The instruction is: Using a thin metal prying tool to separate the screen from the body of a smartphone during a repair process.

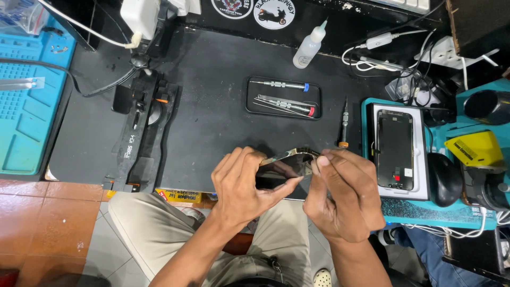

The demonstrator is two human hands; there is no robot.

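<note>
Top centre: a small white squeeze bottle [309,46] stands on the black mat [212,106].
Centre: a black tray [283,98] holds two screwdrivers.
Right: a phone screen [394,149] lies in a white box, a black mouse [444,179] just beside it.
Left: a blue mat [26,111].

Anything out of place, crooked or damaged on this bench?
One loose item: a screwdriver lies on the black mat beside the tool tray, not in it. The cables top right are tangled. The phone held between left hand and right hand shows no visible damage.
</note>
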